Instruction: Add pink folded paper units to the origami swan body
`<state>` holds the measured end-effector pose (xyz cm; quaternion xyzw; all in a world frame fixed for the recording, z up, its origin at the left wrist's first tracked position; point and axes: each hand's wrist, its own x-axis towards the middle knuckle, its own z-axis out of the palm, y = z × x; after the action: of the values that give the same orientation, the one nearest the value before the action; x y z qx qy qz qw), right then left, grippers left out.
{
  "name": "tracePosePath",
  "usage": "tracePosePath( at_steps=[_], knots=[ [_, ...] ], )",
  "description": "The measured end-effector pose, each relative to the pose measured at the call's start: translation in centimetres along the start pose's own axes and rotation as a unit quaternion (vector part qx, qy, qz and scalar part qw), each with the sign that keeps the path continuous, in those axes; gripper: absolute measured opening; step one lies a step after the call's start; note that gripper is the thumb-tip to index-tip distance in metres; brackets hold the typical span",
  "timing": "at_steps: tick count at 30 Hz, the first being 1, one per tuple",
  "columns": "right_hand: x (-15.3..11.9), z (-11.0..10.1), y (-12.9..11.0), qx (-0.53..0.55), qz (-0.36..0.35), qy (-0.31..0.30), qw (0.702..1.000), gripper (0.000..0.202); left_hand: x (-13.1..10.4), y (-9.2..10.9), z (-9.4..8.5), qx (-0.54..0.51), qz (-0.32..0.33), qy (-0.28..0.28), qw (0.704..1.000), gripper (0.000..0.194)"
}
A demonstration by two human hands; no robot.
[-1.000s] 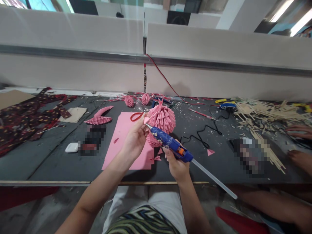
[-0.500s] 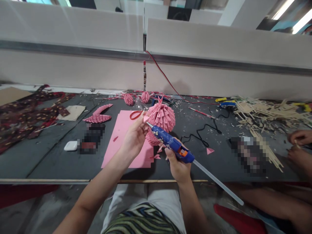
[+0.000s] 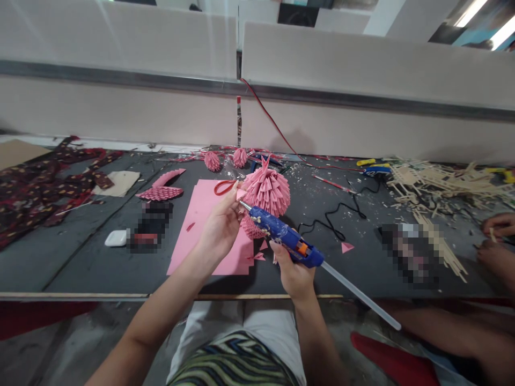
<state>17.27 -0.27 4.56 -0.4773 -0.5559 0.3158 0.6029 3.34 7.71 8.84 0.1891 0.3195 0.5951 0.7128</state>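
My right hand is wrapped round a blue glue gun, from whose rear a long translucent glue stick sticks out. The gun's nozzle points up and left, at a small folded pink paper piece pinched in the fingertips of my left hand. Just behind the gun stands a round pink figure of folded paper pieces, its lower part partly covered by the gun. Under my left hand lie pink paper sheets with a red looped cord or handle at their top edge.
Left are a pink folded-paper wing shape, a white case and patterned cloth. Two small pink paper balls sit behind. A black cable and wooden sticks lie right, near another person's hands.
The view has shifted slightly. Both hands, the glue gun and the pinched paper piece keep nearly the same positions.
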Motion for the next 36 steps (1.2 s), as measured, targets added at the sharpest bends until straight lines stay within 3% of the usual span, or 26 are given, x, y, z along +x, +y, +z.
tracePosePath(
  at_steps=[11,21,31,36],
  knots=[
    [0.0,-0.3,-1.1,0.014,0.004,-0.026,1.000,0.014,0.1,-0.1,-0.2,-0.010,0.000,0.013,1.000,0.007],
    [-0.1,-0.2,-1.5,-0.001,0.027,-0.014,1.000,0.029,0.2,-0.2,-0.3,-0.009,0.000,0.013,1.000,0.005],
    [-0.3,0.3,-0.1,0.021,0.018,0.003,1.000,0.020,0.1,-0.2,-0.2,-0.012,-0.005,0.013,1.000,0.009],
    [-0.3,0.0,-0.9,0.026,0.014,-0.003,1.000,0.022,0.1,-0.2,-0.2,-0.010,-0.006,0.005,1.000,0.009]
  ],
)
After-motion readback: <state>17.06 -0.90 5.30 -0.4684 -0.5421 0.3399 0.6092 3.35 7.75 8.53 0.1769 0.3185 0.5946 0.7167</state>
